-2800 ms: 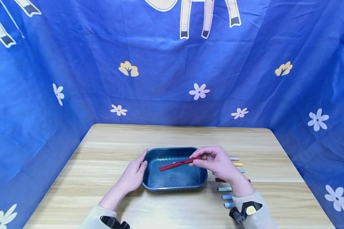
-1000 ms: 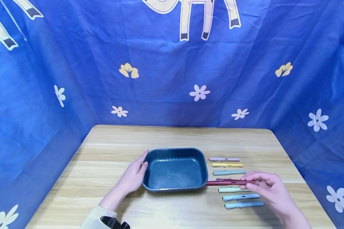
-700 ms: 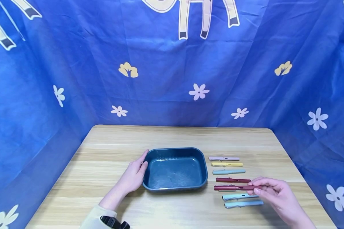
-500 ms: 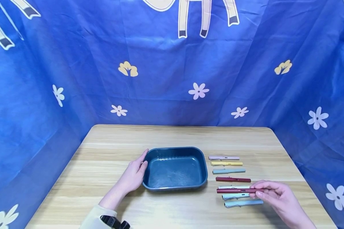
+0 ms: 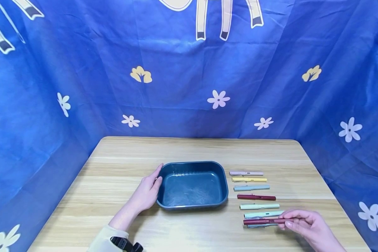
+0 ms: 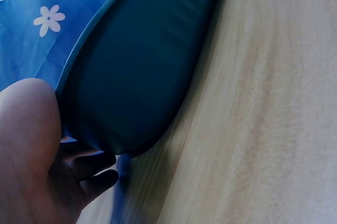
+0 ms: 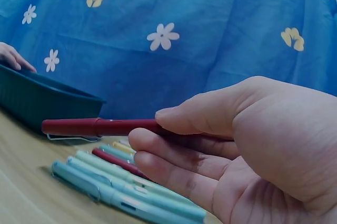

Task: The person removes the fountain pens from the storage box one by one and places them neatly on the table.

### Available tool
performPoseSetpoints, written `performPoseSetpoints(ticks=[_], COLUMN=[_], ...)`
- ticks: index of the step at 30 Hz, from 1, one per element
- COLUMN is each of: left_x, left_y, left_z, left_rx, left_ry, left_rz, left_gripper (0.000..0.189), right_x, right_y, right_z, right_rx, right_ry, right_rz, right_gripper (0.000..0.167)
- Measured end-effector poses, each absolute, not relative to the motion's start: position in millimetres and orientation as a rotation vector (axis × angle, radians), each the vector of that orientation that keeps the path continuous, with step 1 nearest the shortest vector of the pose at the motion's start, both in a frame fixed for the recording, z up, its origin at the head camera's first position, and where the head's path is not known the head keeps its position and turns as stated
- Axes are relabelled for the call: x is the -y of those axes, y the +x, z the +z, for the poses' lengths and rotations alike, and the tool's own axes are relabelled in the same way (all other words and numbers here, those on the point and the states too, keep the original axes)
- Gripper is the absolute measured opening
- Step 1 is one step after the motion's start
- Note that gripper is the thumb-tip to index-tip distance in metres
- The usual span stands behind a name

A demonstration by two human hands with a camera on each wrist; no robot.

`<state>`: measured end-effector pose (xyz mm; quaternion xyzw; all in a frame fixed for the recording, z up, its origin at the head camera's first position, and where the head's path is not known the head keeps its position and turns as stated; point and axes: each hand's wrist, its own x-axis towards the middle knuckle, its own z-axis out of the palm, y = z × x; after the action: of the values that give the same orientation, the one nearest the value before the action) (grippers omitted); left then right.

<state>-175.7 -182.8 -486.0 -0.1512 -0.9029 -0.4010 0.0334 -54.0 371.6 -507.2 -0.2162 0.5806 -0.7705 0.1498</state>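
My right hand pinches a dark red capped pen between thumb and fingertips. The pen lies level, with its clip end pointing left, above the nearest blue pen and partly covering it in the head view. My left hand grips the left end of a dark teal rectangular dish, with nothing inside it. In the left wrist view the thumb lies at the dish's rim and the other fingers are bent beneath its end.
Right of the dish, pens lie in a row: lilac, yellow, blue-grey, dark red, pale green and light blue. They rest on a wooden table, with a blue patterned curtain around it.
Earlier the right hand held the red pen over the dish; it then moved right, and has since come toward the front along the row of pens. The left hand and dish stay put.
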Motion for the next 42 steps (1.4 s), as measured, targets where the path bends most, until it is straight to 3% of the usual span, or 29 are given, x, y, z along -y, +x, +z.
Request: performPoseSetpoints(ticks=[9, 26, 42], left_x=[183, 182, 183], left_y=[-176, -176, -177], left_z=[-486, -486, -486], left_rx=[2.784, 2.784, 2.778], left_ry=[-0.46, -0.457, -0.467], left_rz=[-1.234, -1.228, -1.234], left_gripper=[0.053, 0.053, 0.053], right_x=[-376, -385, -389], right_y=[-49, -45, -44], right_z=[-521, -528, -523], right_rx=[-1.637, -1.511, -2.271], right_ry=[-0.668, -0.519, -0.647], right_rz=[-2.171, -2.131, -1.745], right_gripper=[0.035, 0.039, 0.028])
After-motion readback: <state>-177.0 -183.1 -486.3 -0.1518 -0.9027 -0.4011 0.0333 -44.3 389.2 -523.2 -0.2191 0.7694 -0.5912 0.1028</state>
